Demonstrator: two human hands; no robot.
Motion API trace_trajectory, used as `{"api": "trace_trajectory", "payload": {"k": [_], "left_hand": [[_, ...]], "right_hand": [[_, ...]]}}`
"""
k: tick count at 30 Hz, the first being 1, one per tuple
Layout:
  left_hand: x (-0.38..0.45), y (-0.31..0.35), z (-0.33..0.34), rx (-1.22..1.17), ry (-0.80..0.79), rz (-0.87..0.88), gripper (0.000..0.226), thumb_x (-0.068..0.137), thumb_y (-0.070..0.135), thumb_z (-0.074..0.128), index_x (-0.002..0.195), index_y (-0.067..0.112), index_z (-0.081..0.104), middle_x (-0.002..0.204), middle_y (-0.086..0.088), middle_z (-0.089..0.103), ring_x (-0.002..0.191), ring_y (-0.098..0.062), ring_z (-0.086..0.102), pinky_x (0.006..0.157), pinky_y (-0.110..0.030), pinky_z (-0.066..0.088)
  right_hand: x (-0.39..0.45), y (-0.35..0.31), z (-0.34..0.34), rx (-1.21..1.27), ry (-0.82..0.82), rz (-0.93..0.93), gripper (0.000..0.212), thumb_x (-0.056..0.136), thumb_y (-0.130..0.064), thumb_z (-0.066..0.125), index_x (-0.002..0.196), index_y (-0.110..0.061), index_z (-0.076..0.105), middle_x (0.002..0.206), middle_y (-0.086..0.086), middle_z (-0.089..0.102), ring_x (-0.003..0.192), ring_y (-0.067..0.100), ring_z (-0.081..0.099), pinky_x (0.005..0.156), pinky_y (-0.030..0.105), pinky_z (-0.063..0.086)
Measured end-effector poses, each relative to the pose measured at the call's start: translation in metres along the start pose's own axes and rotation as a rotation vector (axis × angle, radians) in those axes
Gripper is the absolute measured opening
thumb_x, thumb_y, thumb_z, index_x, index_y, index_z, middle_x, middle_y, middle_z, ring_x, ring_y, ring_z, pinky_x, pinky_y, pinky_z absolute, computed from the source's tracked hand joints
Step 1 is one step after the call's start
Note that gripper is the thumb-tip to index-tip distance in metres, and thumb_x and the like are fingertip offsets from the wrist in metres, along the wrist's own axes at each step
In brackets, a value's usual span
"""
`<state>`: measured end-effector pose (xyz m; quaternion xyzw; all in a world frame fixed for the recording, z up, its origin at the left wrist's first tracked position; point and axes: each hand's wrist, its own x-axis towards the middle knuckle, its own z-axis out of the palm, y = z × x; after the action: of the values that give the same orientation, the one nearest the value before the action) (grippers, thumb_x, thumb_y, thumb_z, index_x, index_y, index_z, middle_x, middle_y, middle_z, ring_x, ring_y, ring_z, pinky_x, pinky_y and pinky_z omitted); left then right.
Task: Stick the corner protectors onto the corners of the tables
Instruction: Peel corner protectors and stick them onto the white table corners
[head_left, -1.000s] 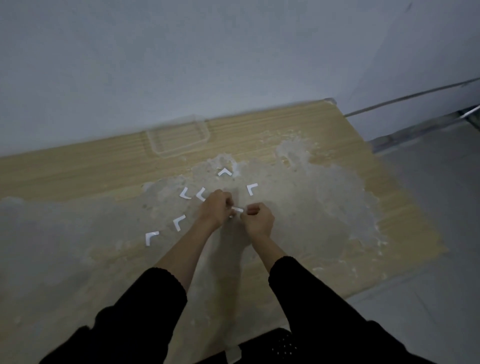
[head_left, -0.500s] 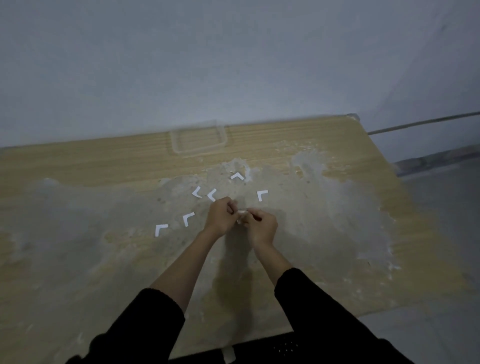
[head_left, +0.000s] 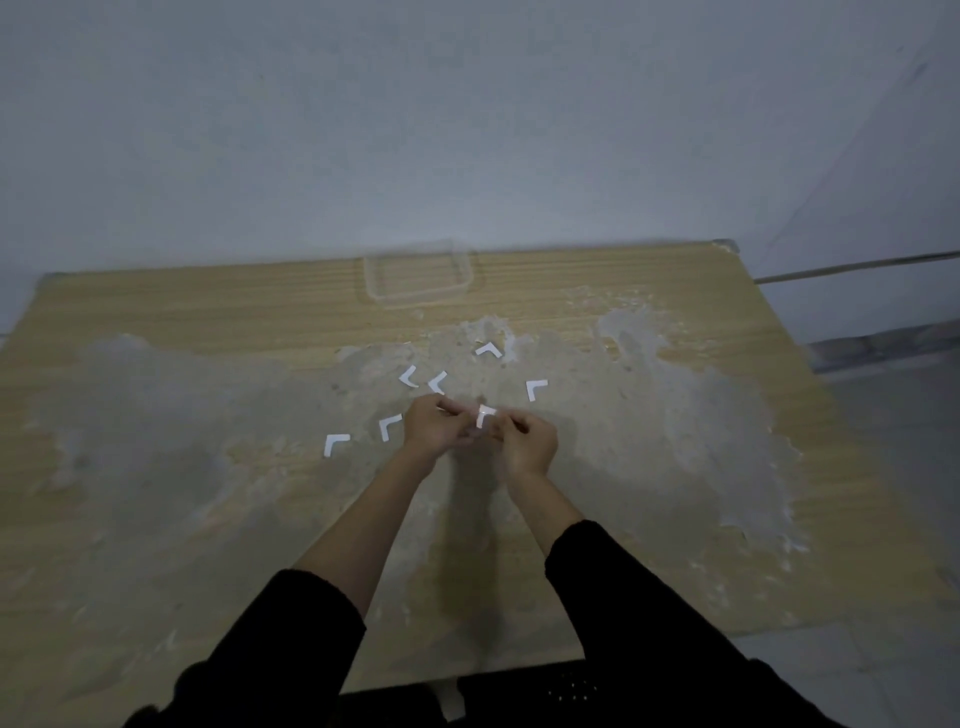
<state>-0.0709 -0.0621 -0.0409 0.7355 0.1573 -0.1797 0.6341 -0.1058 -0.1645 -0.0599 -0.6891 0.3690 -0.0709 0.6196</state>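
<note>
A small white L-shaped corner protector (head_left: 485, 414) sits pinched between both hands, held just above the middle of the pale wooden table (head_left: 675, 291) with its large grey worn patch. The left hand (head_left: 435, 429) curls its fingers round the piece's left side; the right hand (head_left: 525, 441) pinches it from the right with thumb and bent fingers. Both forearms come out of black sleeves (head_left: 623, 613).

Six more white L-shaped corner protectors lie flat on the table around the held one: one (head_left: 489, 349) beyond it, a pair (head_left: 409, 376) (head_left: 438, 382) just beyond the left hand, one (head_left: 535, 389) beyond and to the right, and two (head_left: 389, 426) (head_left: 335, 444) to the left of the left hand, apart from each other. A clear shallow plastic tray (head_left: 415, 299) rests farther beyond the held protector, near the table's far edge against the grey wall (head_left: 467, 130).
</note>
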Motion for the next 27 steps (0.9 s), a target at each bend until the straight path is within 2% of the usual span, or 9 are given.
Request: {"api": "trace_trajectory", "payload": {"k": [2, 5, 8, 13, 16, 19, 22, 25, 27], "left_hand": [[0.002, -0.001, -0.006, -0.034, 0.0, 0.004, 0.024, 0.08, -0.005, 0.067, 0.068, 0.007, 0.05, 0.069, -0.015, 0.062, 0.046, -0.012, 0.063, 0.044, -0.022, 0.054], [0.002, 0.001, -0.014, -0.052, -0.01, 0.015, 0.023, 0.081, -0.002, 0.068, 0.071, 0.007, 0.05, 0.069, -0.017, 0.063, 0.043, -0.009, 0.063, 0.044, -0.022, 0.053], [-0.001, 0.008, -0.022, -0.135, -0.052, 0.019, 0.02, 0.08, -0.002, 0.069, 0.077, 0.006, 0.051, 0.072, -0.018, 0.064, 0.044, -0.012, 0.063, 0.043, -0.023, 0.052], [-0.006, 0.014, -0.035, -0.142, -0.073, 0.087, 0.011, 0.082, 0.003, 0.068, 0.088, 0.009, 0.062, 0.072, -0.015, 0.062, 0.049, -0.014, 0.061, 0.049, -0.022, 0.054], [-0.005, 0.019, -0.044, -0.124, -0.07, 0.11, 0.013, 0.082, 0.005, 0.069, 0.093, 0.003, 0.064, 0.071, -0.013, 0.063, 0.05, -0.011, 0.063, 0.052, -0.022, 0.056], [-0.007, 0.024, -0.056, -0.108, -0.06, 0.11, 0.006, 0.082, 0.005, 0.069, 0.082, 0.004, 0.063, 0.07, -0.013, 0.063, 0.053, -0.014, 0.064, 0.052, -0.023, 0.057], [-0.011, 0.031, -0.076, -0.122, -0.018, 0.109, 0.013, 0.081, 0.005, 0.07, 0.073, 0.006, 0.06, 0.073, -0.014, 0.064, 0.061, -0.022, 0.062, 0.056, -0.026, 0.058], [-0.016, 0.035, -0.117, -0.182, 0.084, 0.112, 0.021, 0.08, 0.004, 0.071, 0.066, 0.007, 0.055, 0.071, -0.014, 0.063, 0.061, -0.022, 0.061, 0.055, -0.026, 0.059], [-0.019, 0.035, -0.148, -0.205, 0.13, 0.11, 0.023, 0.08, 0.004, 0.071, 0.065, 0.008, 0.053, 0.072, -0.014, 0.063, 0.063, -0.021, 0.061, 0.056, -0.027, 0.059]], "right_hand": [[0.007, 0.004, 0.0, 0.08, -0.013, 0.147, 0.038, 0.08, 0.006, 0.061, 0.05, -0.017, 0.061, 0.057, 0.004, 0.061, 0.061, 0.021, 0.059, 0.067, 0.039, 0.052], [0.015, 0.007, -0.003, -0.054, -0.014, 0.136, 0.034, 0.081, 0.001, 0.062, 0.051, -0.015, 0.063, 0.053, 0.001, 0.058, 0.053, 0.014, 0.053, 0.062, 0.03, 0.047], [0.015, 0.003, -0.003, -0.215, -0.054, 0.037, 0.014, 0.083, -0.006, 0.062, 0.081, -0.005, 0.077, 0.077, 0.011, 0.073, 0.072, 0.019, 0.063, 0.069, 0.026, 0.048], [0.009, 0.0, -0.007, -0.499, -0.126, -0.203, 0.026, 0.089, -0.008, 0.057, 0.111, -0.006, 0.07, 0.112, 0.013, 0.071, 0.105, 0.027, 0.066, 0.087, 0.032, 0.051], [0.004, -0.005, -0.003, -0.549, -0.103, -0.277, 0.035, 0.092, -0.01, 0.051, 0.125, -0.014, 0.062, 0.117, 0.011, 0.067, 0.106, 0.027, 0.063, 0.084, 0.033, 0.05], [-0.01, -0.02, 0.012, -0.488, -0.182, -0.428, 0.029, 0.088, -0.014, 0.056, 0.116, -0.018, 0.064, 0.102, 0.006, 0.064, 0.089, 0.024, 0.063, 0.078, 0.035, 0.053], [-0.032, -0.042, 0.036, -0.366, -0.303, -0.489, 0.02, 0.085, -0.027, 0.063, 0.103, -0.019, 0.066, 0.091, 0.002, 0.064, 0.079, 0.02, 0.063, 0.072, 0.035, 0.053], [-0.062, -0.062, 0.072, -0.311, -0.424, -0.502, 0.017, 0.077, -0.032, 0.064, 0.093, -0.025, 0.062, 0.085, 0.0, 0.066, 0.077, 0.018, 0.065, 0.068, 0.036, 0.054], [-0.082, -0.071, 0.095, -0.286, -0.485, -0.512, 0.018, 0.074, -0.029, 0.066, 0.089, -0.021, 0.062, 0.082, 0.0, 0.067, 0.078, 0.017, 0.065, 0.069, 0.035, 0.055]]}}
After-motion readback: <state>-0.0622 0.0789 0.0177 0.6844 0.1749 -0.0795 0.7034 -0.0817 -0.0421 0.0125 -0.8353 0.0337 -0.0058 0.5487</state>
